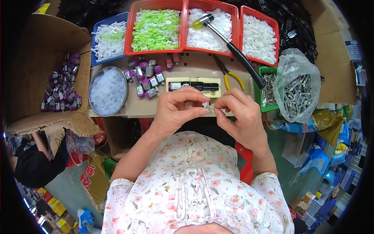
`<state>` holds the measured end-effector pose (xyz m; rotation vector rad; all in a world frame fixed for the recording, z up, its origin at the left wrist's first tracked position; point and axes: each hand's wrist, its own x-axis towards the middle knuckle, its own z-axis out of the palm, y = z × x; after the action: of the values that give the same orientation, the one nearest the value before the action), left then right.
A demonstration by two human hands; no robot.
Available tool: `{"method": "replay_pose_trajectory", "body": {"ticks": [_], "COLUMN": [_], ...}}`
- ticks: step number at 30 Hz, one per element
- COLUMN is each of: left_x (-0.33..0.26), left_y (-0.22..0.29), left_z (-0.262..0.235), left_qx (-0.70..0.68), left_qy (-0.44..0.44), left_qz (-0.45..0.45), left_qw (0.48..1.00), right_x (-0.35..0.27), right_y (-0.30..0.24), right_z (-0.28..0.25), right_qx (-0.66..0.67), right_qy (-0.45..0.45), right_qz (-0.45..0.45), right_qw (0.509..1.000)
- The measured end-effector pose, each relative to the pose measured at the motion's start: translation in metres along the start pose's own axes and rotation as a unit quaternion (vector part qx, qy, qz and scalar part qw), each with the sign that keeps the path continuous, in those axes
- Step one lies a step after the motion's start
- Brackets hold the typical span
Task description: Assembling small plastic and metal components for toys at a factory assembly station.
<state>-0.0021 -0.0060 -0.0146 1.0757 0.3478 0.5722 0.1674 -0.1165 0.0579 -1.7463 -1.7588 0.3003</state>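
Note:
Between the thumb and fingertips of my left hand [177, 109] is a small white plastic piece [205, 104], perhaps a gear. My right hand [243, 117] pinches a thin metal pin [210, 106] whose tip meets that piece. Just beyond my fingers lies a cream fixture block [215, 93], holding a black plastic housing [202, 85] and a small silver motor. Several loose motors with purple ends [146, 84] lie left of the block. Pliers with yellow handles [235, 80] rest to its right.
A hammer [230, 45] lies across red bins [156, 51] of white and green plastic parts. A blue bin [97, 60] and round dish [108, 91] stand left, beside a cardboard box [46, 43] of motors. Right are a green bin [269, 70] and bag of metal parts [298, 93].

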Motion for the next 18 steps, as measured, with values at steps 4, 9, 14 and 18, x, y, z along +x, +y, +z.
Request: {"method": "replay_pose_trajectory", "body": {"ticks": [4, 9, 14, 18], "left_x": [0.002, 0.004, 0.003, 0.005], "left_y": [-0.001, 0.002, 0.0, 0.002], "left_z": [0.003, 0.006, 0.011, 0.013], "left_qx": [0.085, 0.122, 0.107, 0.091], "left_qy": [0.001, -0.018, 0.001, 0.0], "left_qz": [0.062, 0.035, 0.044, 0.042], "left_qw": [0.994, 0.992, 0.993, 0.995], "right_x": [0.001, -0.004, -0.008, -0.01], "right_y": [0.002, 0.009, 0.018, 0.024], "right_z": [0.002, 0.003, 0.009, 0.014], "right_qx": [-0.031, 0.074, 0.174, 0.182], "right_qy": [0.005, -0.011, 0.044, 0.083], "right_qz": [-0.021, 0.023, 0.065, 0.054], "right_qw": [0.999, 0.997, 0.982, 0.978]}}
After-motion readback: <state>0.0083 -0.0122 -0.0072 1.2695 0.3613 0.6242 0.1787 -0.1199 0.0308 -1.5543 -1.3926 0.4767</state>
